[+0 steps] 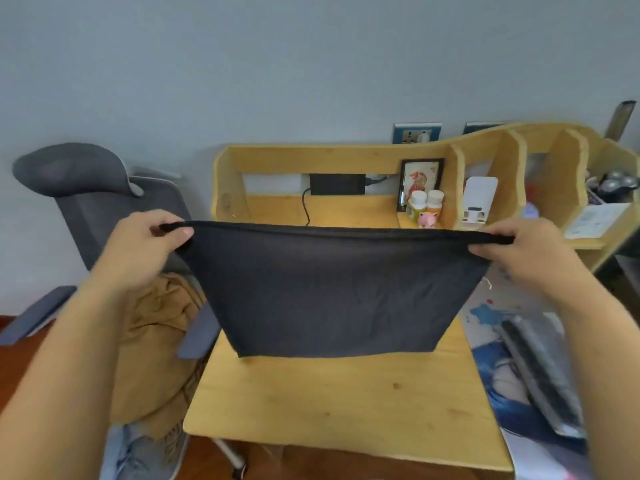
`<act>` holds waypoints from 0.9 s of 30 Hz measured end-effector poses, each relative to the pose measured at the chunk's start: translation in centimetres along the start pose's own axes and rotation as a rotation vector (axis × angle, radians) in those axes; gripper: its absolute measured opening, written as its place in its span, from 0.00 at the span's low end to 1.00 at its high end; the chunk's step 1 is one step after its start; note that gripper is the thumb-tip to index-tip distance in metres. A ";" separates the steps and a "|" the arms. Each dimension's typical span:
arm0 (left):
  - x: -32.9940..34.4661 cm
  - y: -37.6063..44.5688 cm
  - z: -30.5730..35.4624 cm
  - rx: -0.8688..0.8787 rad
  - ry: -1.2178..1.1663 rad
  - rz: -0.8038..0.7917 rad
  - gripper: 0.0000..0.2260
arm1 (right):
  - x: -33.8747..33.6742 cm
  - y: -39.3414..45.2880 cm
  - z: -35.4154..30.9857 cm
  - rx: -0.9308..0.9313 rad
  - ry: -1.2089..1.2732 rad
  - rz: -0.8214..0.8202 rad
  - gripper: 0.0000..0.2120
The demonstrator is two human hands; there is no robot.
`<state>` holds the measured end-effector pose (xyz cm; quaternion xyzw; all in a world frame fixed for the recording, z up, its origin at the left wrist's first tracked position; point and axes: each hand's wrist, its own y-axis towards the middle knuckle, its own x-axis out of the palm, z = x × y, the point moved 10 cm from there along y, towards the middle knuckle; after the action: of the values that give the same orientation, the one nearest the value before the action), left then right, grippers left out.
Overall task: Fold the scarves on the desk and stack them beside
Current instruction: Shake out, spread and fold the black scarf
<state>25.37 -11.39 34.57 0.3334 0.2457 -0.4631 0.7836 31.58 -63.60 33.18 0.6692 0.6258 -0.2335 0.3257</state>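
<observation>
Right now the dark scarf [332, 289] hangs in the air above the wooden desk [346, 403], stretched taut along its top edge, with the left hand [145, 247] pinching one upper corner between curled fingers and thumb and the right hand [519, 251] pinching the other the same way. Its lower edge hangs just over the bare desktop, and it looks already doubled, so the step in hand seems to be squaring it up before another fold. To do that well, keep both corners level and the top edge tight, lower the cloth until the bottom edge lies flat on the wood, then bring the corners together so the edges meet cleanly without a twist. A tan scarf [156, 341] is heaped on the grey chair [86, 188] to the left, perhaps the stack or another piece to fold; I cannot tell which. To the right, a printed mat [502, 386] with a dark keyboard [540, 372] on it crowds that side. At the back sit two small bottles [426, 202], a pink figure [426, 220] and a framed picture [420, 181], well apart from the cloth.
</observation>
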 end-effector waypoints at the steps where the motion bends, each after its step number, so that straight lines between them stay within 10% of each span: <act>1: 0.0 0.2 -0.5 -0.017 -0.137 -0.067 0.10 | -0.2 0.0 0.2 0.016 0.044 -0.020 0.01; 5: 2.1 -0.3 -1.0 -0.228 -0.916 -0.366 0.10 | 0.0 0.0 0.2 -0.021 0.249 -0.168 0.08; 8: 2.5 -0.4 -1.5 -0.254 -0.986 -0.473 0.05 | 0.1 -0.1 0.1 -0.058 0.421 -0.262 0.30; 16: 7.8 -0.1 -5.5 -0.502 -0.853 -0.652 0.07 | 3.6 1.1 3.7 0.134 0.623 -0.441 0.15; 27: 25.9 3.9 -16.3 -0.658 -0.138 -0.274 0.05 | 20.8 8.9 21.9 0.394 -0.268 -0.376 0.12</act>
<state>39.29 -12.37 7.01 -0.0046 0.3705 -0.4815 0.7943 44.66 -65.38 4.60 0.5550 0.6329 -0.4929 0.2204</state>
